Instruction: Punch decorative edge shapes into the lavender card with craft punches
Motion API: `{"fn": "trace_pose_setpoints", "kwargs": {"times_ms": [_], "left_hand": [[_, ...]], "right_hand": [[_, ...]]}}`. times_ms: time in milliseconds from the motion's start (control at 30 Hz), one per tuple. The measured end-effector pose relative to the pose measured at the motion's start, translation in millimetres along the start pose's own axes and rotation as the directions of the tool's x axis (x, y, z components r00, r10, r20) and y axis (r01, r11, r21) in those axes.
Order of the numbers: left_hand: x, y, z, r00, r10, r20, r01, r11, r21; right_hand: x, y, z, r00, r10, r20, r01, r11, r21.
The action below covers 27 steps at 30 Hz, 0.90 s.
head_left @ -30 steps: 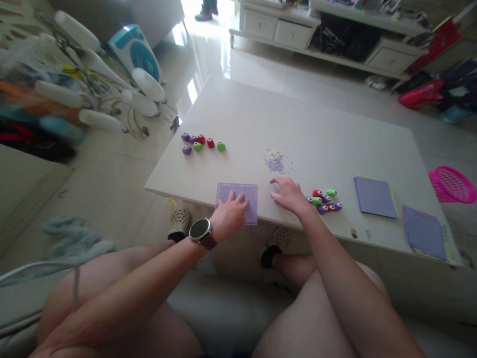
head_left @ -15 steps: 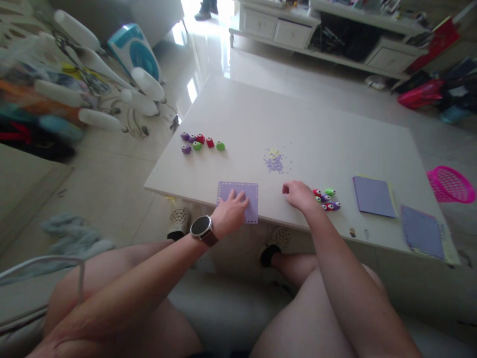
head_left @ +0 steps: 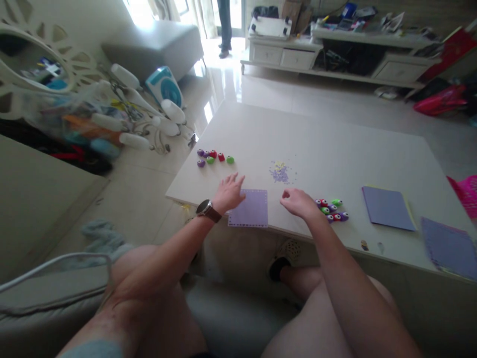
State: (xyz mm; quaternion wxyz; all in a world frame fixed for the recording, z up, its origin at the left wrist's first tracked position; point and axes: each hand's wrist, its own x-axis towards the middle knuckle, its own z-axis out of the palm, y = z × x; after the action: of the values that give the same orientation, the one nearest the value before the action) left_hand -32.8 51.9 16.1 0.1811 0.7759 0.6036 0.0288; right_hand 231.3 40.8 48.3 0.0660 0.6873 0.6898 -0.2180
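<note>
A purple sheet of paper (head_left: 251,211) with small cut-outs along its edges lies at the table's near edge, overhanging it slightly. My left hand (head_left: 229,194), with a watch on the wrist, is over the sheet's left side, fingers spread and holding nothing. Right of the sheet, my right hand (head_left: 298,202) is closed with fingers curled in; what they hold, if anything, is hidden. Several small red, green and purple punches (head_left: 328,211) with eye-like round tops stand beside that hand. A similar group of punches (head_left: 210,158) stands at the table's left.
Purple and yellow paper bits (head_left: 280,172) lie in a heap on the white table (head_left: 328,149). To the right are a stack of coloured paper (head_left: 388,208) and a second paper stack (head_left: 449,246). A pink basket (head_left: 464,194) is beyond the table. A person (head_left: 224,27) stands far back.
My left hand has lifted from the middle of the purple sheet and moved to its upper left, fingers spreading. The right hand stays nearly in place. The camera view has tilted up.
</note>
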Motion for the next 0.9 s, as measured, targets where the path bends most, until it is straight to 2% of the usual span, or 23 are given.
{"fn": "trace_pose_setpoints", "kwargs": {"times_ms": [67,167,233,267,300,400,600,667,800,900], "left_hand": [[16.7,-27.0,-6.1,0.982,-0.169,-0.082,0.164,0.985,-0.057],[33.9,-66.2,-13.5,0.896,-0.419,-0.148,0.399,0.905,-0.150],[38.9,-86.0,-16.7,0.834,-0.521,-0.180,0.489,0.851,-0.192],[39.6,-93.5,-17.6,0.819,-0.541,-0.192,0.508,0.839,-0.196],[39.3,-99.4,-18.0,0.815,-0.545,-0.197,0.513,0.837,-0.190],[35.0,-108.9,-16.9,0.841,-0.512,-0.173,0.493,0.858,-0.146],[29.2,-106.2,-11.4,0.905,-0.362,-0.225,0.359,0.932,-0.055],[29.9,-104.3,-10.9,0.903,-0.364,-0.228,0.361,0.931,-0.056],[32.0,-107.3,-13.1,0.867,-0.402,-0.296,0.396,0.915,-0.081],[31.8,-112.4,-15.8,0.882,-0.382,-0.276,0.374,0.924,-0.083]], "right_hand": [[-1.8,-6.2,-4.2,1.000,-0.015,0.019,0.014,0.999,0.030],[-4.7,-10.9,-11.2,0.999,-0.023,0.024,0.022,0.998,0.060],[-6.7,-12.2,-14.9,0.999,-0.042,0.025,0.040,0.997,0.069],[-7.6,-12.6,-16.5,0.998,-0.052,0.027,0.050,0.996,0.072],[-8.4,-12.8,-17.8,0.998,-0.062,0.028,0.060,0.995,0.074],[-9.8,-12.6,-21.2,0.997,-0.077,0.030,0.074,0.993,0.088],[-9.5,-12.0,-25.6,0.997,-0.078,0.024,0.075,0.990,0.118],[-10.1,-12.1,-26.2,0.997,-0.080,0.023,0.077,0.990,0.120],[-12.2,-11.6,-27.5,0.996,-0.089,0.025,0.085,0.989,0.124],[-13.6,-11.3,-28.9,0.995,-0.099,0.024,0.095,0.988,0.125]]}}
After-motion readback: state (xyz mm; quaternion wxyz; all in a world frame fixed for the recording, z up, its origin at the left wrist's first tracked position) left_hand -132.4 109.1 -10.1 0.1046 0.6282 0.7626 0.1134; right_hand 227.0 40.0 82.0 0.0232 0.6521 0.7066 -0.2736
